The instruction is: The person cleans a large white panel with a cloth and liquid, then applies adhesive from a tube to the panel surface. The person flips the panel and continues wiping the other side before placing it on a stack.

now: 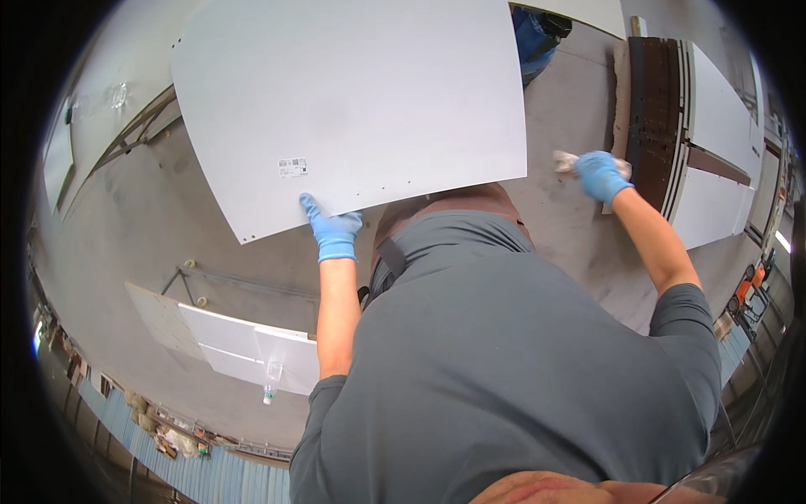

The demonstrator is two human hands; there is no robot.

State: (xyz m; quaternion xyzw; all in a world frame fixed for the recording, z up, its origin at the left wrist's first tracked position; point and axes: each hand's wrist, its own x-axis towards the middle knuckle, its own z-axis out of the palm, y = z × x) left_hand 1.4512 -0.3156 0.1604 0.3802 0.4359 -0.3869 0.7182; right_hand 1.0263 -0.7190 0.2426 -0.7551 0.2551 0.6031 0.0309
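A large white panel (361,92) lies before me, with a small printed label (293,167) near its close edge and several small holes along that edge. My left hand (334,231), in a blue glove, grips the panel's near edge, thumb on top just below the label; the other fingers are hidden underneath. Out to the right, apart from the panel, my right hand (601,175), also blue-gloved, is closed around a crumpled whitish cloth (567,164). Parts of the cloth stick out on both sides of the fist.
Stacked brown and white boards (659,126) stand at the right. Behind the panel's right edge is a blue bag (535,38). At lower left, a wheeled metal frame (243,280) stands by white boards (227,340) with a clear plastic bottle (271,385). An orange vehicle (747,286) is far right.
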